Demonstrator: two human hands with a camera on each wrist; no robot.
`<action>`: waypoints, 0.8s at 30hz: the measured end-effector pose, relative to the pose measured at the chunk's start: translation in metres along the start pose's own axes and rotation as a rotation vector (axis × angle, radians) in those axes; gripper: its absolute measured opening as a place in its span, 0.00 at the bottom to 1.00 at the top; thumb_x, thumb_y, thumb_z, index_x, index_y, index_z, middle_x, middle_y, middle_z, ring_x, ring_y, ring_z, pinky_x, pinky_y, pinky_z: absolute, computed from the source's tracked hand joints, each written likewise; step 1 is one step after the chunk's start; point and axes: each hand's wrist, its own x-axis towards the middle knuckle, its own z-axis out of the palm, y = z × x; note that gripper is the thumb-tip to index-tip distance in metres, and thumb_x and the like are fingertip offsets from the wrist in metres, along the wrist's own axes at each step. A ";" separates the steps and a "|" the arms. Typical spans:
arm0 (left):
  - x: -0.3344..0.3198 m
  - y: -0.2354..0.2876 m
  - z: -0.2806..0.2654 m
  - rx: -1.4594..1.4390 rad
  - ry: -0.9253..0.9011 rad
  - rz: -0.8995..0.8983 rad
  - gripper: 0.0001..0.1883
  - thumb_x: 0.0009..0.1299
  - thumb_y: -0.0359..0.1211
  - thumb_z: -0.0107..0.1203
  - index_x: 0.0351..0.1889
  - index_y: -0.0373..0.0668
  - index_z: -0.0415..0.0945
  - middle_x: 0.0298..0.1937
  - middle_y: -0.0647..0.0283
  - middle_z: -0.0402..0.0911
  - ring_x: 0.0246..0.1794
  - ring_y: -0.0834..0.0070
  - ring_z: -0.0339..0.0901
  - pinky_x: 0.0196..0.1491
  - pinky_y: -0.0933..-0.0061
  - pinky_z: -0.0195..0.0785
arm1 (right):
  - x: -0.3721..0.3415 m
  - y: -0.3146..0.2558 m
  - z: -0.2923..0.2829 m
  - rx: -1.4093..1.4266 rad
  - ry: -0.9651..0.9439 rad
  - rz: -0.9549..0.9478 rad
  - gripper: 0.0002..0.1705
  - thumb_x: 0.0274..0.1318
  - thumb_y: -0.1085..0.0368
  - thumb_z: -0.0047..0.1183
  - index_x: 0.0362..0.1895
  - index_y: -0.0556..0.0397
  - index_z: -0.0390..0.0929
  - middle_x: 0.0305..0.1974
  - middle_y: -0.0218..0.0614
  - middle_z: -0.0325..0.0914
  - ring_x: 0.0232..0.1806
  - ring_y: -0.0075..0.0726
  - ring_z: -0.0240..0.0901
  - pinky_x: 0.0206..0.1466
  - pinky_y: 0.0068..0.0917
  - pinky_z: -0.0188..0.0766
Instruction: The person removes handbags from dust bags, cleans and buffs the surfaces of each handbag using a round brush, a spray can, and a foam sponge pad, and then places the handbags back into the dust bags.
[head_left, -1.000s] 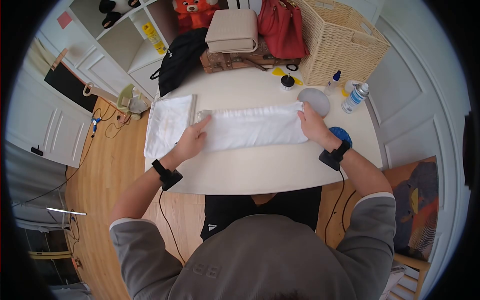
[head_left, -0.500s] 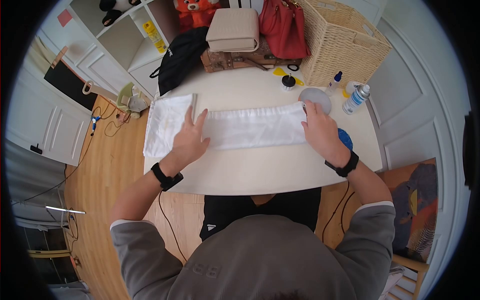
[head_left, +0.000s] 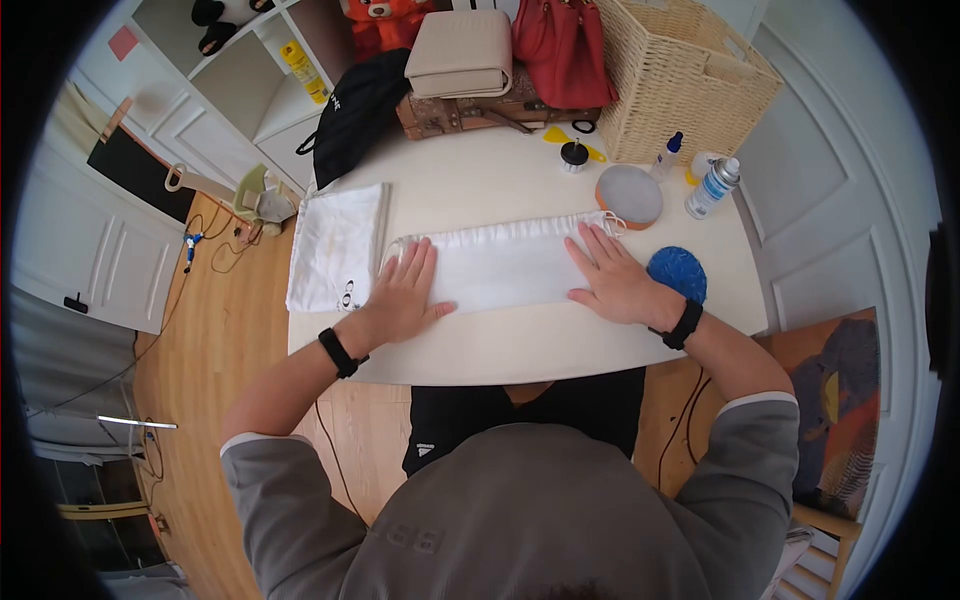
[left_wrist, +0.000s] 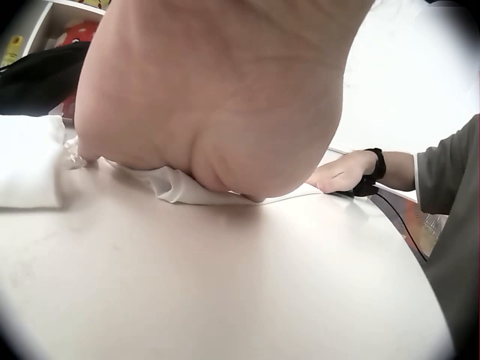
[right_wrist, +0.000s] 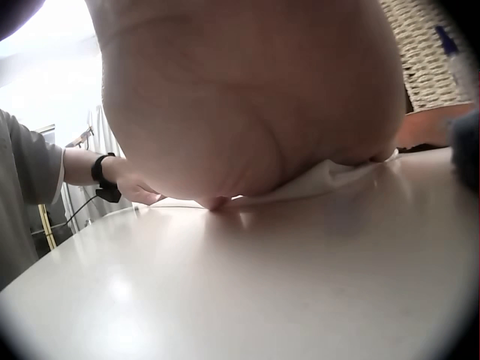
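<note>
A white drawstring cloth bag (head_left: 510, 265) lies flat across the table, its gathered edge at the back and cord loops at its right end. My left hand (head_left: 402, 298) rests palm down on the bag's left end, fingers straight. On the right end lies my right hand (head_left: 625, 280), also flat with fingers spread. In the left wrist view a rumpled fold of the bag (left_wrist: 176, 187) shows under the palm. To the left, a second white cloth bag (head_left: 338, 250) with dark lettering near its lower corner lies flat, close beside my left fingers.
Right of the bag are a blue disc (head_left: 677, 274), a grey and orange round case (head_left: 629, 196), a spray can (head_left: 713, 188) and a small bottle (head_left: 666, 156). A wicker basket (head_left: 680, 90), red handbag (head_left: 563, 55), brown case (head_left: 465, 115) and black bag (head_left: 362, 120) line the back.
Both hands have let go of the bag's upper corners and flattened onto it. The bag has shifted slightly toward me, and the right hand no longer covers the round case or blue disc.
</note>
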 end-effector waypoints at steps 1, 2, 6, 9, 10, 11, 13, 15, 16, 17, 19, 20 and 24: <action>-0.007 0.005 0.000 0.036 0.023 0.014 0.53 0.81 0.64 0.44 0.83 0.24 0.44 0.86 0.34 0.43 0.88 0.39 0.40 0.84 0.42 0.43 | -0.002 -0.001 -0.002 -0.011 0.008 -0.026 0.48 0.74 0.43 0.52 0.83 0.61 0.53 0.83 0.69 0.45 0.86 0.69 0.41 0.86 0.52 0.40; -0.014 0.008 -0.001 0.039 0.022 0.012 0.53 0.81 0.64 0.44 0.83 0.24 0.44 0.86 0.34 0.43 0.88 0.39 0.40 0.84 0.42 0.43 | -0.002 0.000 -0.003 -0.009 0.011 -0.029 0.48 0.74 0.43 0.52 0.83 0.61 0.53 0.83 0.69 0.45 0.86 0.69 0.41 0.86 0.52 0.40; -0.043 0.019 -0.013 0.093 0.019 0.134 0.51 0.79 0.60 0.52 0.81 0.25 0.50 0.84 0.33 0.49 0.84 0.35 0.49 0.81 0.43 0.53 | 0.001 0.009 -0.005 -0.014 0.027 -0.108 0.47 0.71 0.45 0.55 0.82 0.61 0.56 0.82 0.67 0.48 0.85 0.68 0.44 0.86 0.52 0.42; -0.060 0.024 -0.020 0.062 0.124 0.254 0.41 0.74 0.51 0.62 0.74 0.29 0.63 0.78 0.35 0.61 0.79 0.35 0.60 0.77 0.45 0.61 | 0.006 0.006 -0.007 -0.048 0.102 -0.166 0.45 0.67 0.49 0.60 0.78 0.62 0.62 0.80 0.65 0.54 0.83 0.67 0.48 0.86 0.52 0.44; -0.064 0.025 -0.022 0.075 0.202 0.305 0.35 0.70 0.44 0.67 0.69 0.32 0.70 0.74 0.36 0.67 0.76 0.37 0.66 0.75 0.46 0.64 | 0.007 0.002 -0.010 -0.089 0.154 -0.196 0.43 0.64 0.52 0.63 0.75 0.63 0.66 0.79 0.65 0.57 0.83 0.66 0.50 0.85 0.51 0.46; -0.066 0.026 -0.027 0.076 0.199 0.304 0.35 0.70 0.44 0.67 0.69 0.32 0.70 0.74 0.36 0.67 0.76 0.37 0.66 0.75 0.46 0.64 | 0.009 -0.008 -0.011 -0.085 0.155 -0.198 0.43 0.64 0.52 0.63 0.75 0.63 0.66 0.79 0.65 0.57 0.83 0.66 0.50 0.85 0.51 0.46; -0.069 0.027 -0.033 0.047 0.315 0.398 0.19 0.63 0.33 0.70 0.49 0.36 0.80 0.57 0.47 0.81 0.60 0.48 0.81 0.61 0.52 0.76 | 0.015 -0.041 -0.011 -0.216 0.287 -0.222 0.40 0.59 0.56 0.67 0.71 0.62 0.69 0.73 0.58 0.65 0.77 0.60 0.61 0.79 0.49 0.57; -0.071 0.023 -0.029 0.064 0.241 0.380 0.14 0.62 0.31 0.69 0.43 0.37 0.80 0.48 0.51 0.83 0.52 0.53 0.83 0.52 0.55 0.78 | 0.016 -0.083 -0.016 -0.014 0.232 -0.233 0.38 0.57 0.56 0.69 0.68 0.61 0.72 0.67 0.54 0.70 0.70 0.57 0.68 0.74 0.48 0.62; -0.071 0.021 -0.029 0.081 0.174 0.364 0.10 0.60 0.28 0.68 0.37 0.37 0.80 0.40 0.55 0.84 0.43 0.57 0.85 0.43 0.59 0.79 | 0.017 -0.102 -0.015 0.181 0.178 -0.241 0.36 0.55 0.57 0.70 0.64 0.61 0.75 0.62 0.50 0.75 0.63 0.54 0.74 0.68 0.47 0.67; -0.068 0.025 -0.036 0.082 0.165 0.371 0.10 0.60 0.28 0.68 0.37 0.37 0.80 0.40 0.55 0.84 0.43 0.57 0.85 0.43 0.59 0.79 | 0.019 -0.118 -0.012 0.189 0.180 -0.234 0.36 0.55 0.57 0.70 0.64 0.61 0.75 0.62 0.50 0.75 0.63 0.54 0.74 0.68 0.47 0.67; -0.059 0.037 -0.055 -0.090 0.332 0.379 0.07 0.62 0.27 0.67 0.33 0.37 0.80 0.30 0.58 0.83 0.32 0.58 0.82 0.33 0.62 0.75 | 0.026 -0.143 -0.005 0.286 0.319 -0.285 0.32 0.54 0.57 0.70 0.59 0.61 0.76 0.54 0.44 0.78 0.54 0.51 0.77 0.57 0.44 0.70; -0.056 0.044 -0.062 -0.089 0.323 0.388 0.07 0.62 0.27 0.67 0.33 0.37 0.80 0.30 0.58 0.83 0.32 0.58 0.82 0.33 0.62 0.75 | 0.032 -0.150 -0.001 0.292 0.323 -0.274 0.32 0.54 0.57 0.70 0.59 0.61 0.76 0.54 0.44 0.78 0.54 0.51 0.77 0.57 0.44 0.70; -0.041 0.068 -0.081 -0.564 0.357 0.171 0.06 0.67 0.28 0.67 0.38 0.37 0.82 0.31 0.60 0.83 0.33 0.67 0.83 0.37 0.68 0.75 | 0.056 -0.158 0.006 0.391 0.480 -0.275 0.16 0.54 0.60 0.70 0.38 0.57 0.79 0.37 0.42 0.82 0.42 0.48 0.80 0.45 0.45 0.71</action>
